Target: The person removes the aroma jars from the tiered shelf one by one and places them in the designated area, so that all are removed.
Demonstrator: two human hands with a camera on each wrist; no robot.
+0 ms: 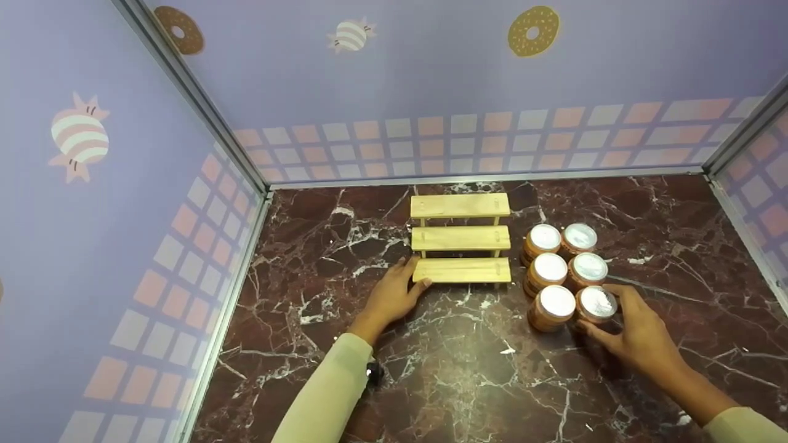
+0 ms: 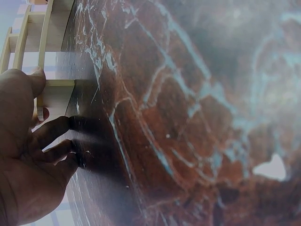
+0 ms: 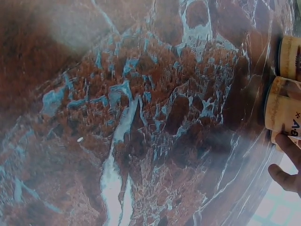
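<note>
A small three-tier wooden step rack (image 1: 462, 271) stands on the dark marbled table. My left hand (image 1: 393, 294) grips the left end of its lowest step, thumb at the front edge. In the left wrist view, thumb and forefinger pinch the step's wooden end (image 2: 56, 96), while the other fingers hang lower near the tabletop. To the right, several orange-brown jars with whitish lids stand upright in two columns. My right hand (image 1: 643, 332) holds the front right jar (image 1: 596, 304) between thumb and fingers. The right wrist view shows lettering on a jar (image 3: 282, 106) beside the fingertips.
The other jars (image 1: 548, 271) stand close against the held one. Purple panels with a pink and white tile pattern (image 1: 431, 144) enclose the back and sides. Behind the rack, the table (image 1: 320, 246) meets the back panel along a pale strip.
</note>
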